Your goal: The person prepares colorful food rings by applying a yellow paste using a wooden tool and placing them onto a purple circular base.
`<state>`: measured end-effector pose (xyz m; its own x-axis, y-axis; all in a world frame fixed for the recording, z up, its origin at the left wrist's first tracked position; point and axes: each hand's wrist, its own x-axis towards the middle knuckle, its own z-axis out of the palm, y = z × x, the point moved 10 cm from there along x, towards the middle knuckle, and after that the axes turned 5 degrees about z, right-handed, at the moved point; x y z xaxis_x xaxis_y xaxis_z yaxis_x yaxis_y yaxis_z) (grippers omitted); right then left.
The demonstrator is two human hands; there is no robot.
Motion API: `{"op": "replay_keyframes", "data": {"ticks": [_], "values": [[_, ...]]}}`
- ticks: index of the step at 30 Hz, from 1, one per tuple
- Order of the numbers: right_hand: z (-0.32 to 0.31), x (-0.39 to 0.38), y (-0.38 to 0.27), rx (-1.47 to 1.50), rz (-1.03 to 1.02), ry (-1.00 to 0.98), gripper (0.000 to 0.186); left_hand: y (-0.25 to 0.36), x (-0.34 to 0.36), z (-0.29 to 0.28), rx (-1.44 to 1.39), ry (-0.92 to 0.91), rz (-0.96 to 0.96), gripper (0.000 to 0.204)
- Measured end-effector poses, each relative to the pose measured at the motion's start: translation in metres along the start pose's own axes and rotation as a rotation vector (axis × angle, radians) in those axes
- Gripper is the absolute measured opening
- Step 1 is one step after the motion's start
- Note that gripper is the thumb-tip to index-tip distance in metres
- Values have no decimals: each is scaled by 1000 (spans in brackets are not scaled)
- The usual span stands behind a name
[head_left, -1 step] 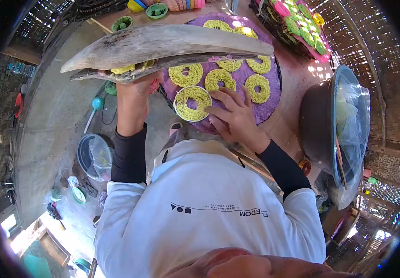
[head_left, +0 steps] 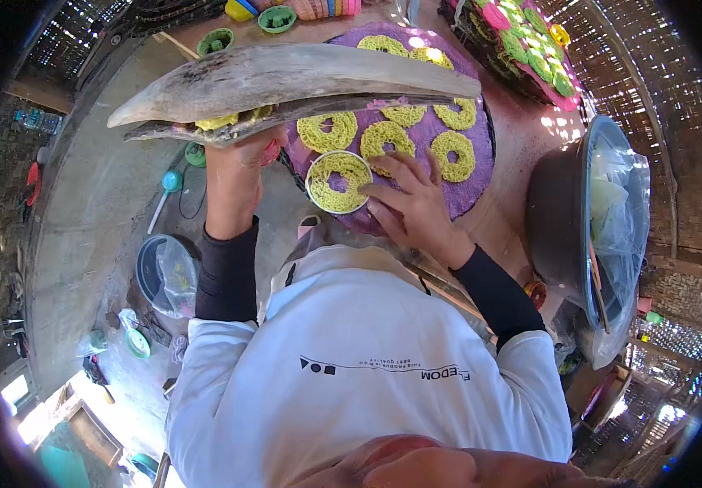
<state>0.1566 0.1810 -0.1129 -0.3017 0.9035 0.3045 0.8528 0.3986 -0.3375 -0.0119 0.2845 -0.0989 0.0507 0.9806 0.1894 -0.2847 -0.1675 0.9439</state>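
Note:
A long, weathered wooden press [head_left: 286, 75] of two stacked bars stretches across the upper middle, yellow dough [head_left: 219, 122] showing between them. My left hand [head_left: 241, 154] is closed around its lower bar from below; most of its fingers are hidden. Lower down, a thin white ring [head_left: 308, 189] surrounds a yellow noodle round [head_left: 343, 199]. My right hand [head_left: 416, 207] has thumb and index finger at the ring's right rim, the other fingers apart above the sheet. Several more noodle rings [head_left: 452, 157] lie on a purple round sheet [head_left: 471, 195].
At the right stands a deep dark tub [head_left: 558, 211] with clear plastic in it. Another tray [head_left: 564, 99] carries green and pink pieces at the upper right. Green moulds [head_left: 276, 19] sit at the top left. A blue-grey basin [head_left: 151, 268] rests on the floor at the left.

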Motion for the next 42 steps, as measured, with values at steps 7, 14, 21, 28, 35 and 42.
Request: {"op": "replay_keyframes", "data": {"ticks": [7, 14, 21, 28, 35, 42], "values": [[2, 18, 3, 21, 65, -62, 50, -1, 0, -18, -101, 104, 4, 17], [25, 25, -10, -27, 116, -132, 81, -1, 0, -29, -63, 141, 21, 16], [22, 28, -11, 29, 132, -121, 82, 0, -3, -32, -48, 140, 14, 16], [9, 26, -14, 35, 125, -111, 78, -2, -1, -30, -42, 172, 7, 16], [-63, -6, 29, 94, 355, -19, 80, 1, -1, -34, 41, 161, 34, 13], [-44, -65, 46, 10, 534, -9, 78, 2, 2, -14, 47, 148, 91, 10]]}}
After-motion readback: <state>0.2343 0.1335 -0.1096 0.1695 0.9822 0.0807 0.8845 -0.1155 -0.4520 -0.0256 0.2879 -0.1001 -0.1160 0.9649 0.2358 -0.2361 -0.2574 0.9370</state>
